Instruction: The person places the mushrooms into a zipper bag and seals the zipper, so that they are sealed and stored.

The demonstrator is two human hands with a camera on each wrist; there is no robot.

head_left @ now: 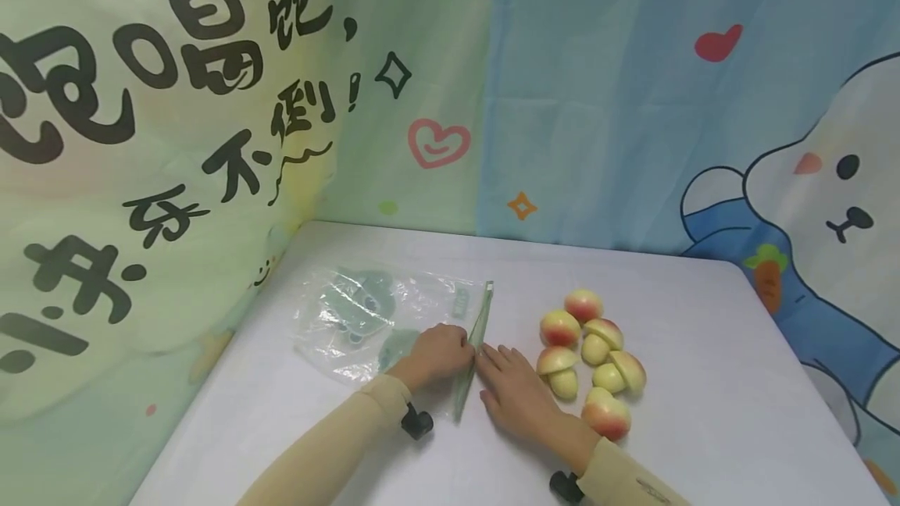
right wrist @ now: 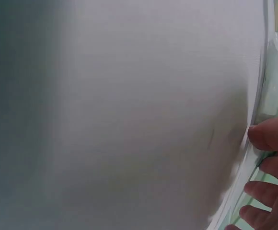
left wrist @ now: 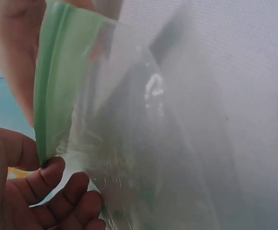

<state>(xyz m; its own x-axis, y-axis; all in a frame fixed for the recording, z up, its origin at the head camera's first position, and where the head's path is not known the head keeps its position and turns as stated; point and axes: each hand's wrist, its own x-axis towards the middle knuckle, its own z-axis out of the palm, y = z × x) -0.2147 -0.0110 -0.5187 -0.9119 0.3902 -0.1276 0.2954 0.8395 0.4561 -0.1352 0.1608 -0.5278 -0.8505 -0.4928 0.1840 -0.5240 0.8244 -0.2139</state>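
The clear bag (head_left: 415,299) lies flat on the table (head_left: 710,350), nearer the left edge than the right. Its green strip (head_left: 480,328) runs down its right side, from toward the far edge to toward the near edge. The left hand (head_left: 441,351) pinches the strip between thumb and finger. The right hand (head_left: 523,400) grasps nothing; its fingers lie loose and nearly straight, with the tips at the strip.

The step looks like working the strip with the fingertips. To do it well, the left pinch should be snug but soft, right on the green part, because the thin clear part could wrinkle or rip. The right fingertips should work close by, and the bag should lie flat. The right arm should mind the red and yellow pieces (head_left: 594,349) just beside it, as they may roll.

The head view hides the left thumb's hold, but the left wrist view shows it. I can't tell if the two sides of the strip are apart. The right wrist view cuts off much of the right hand, and a dark blur there is hard to make out. The table's near edge is cut off.
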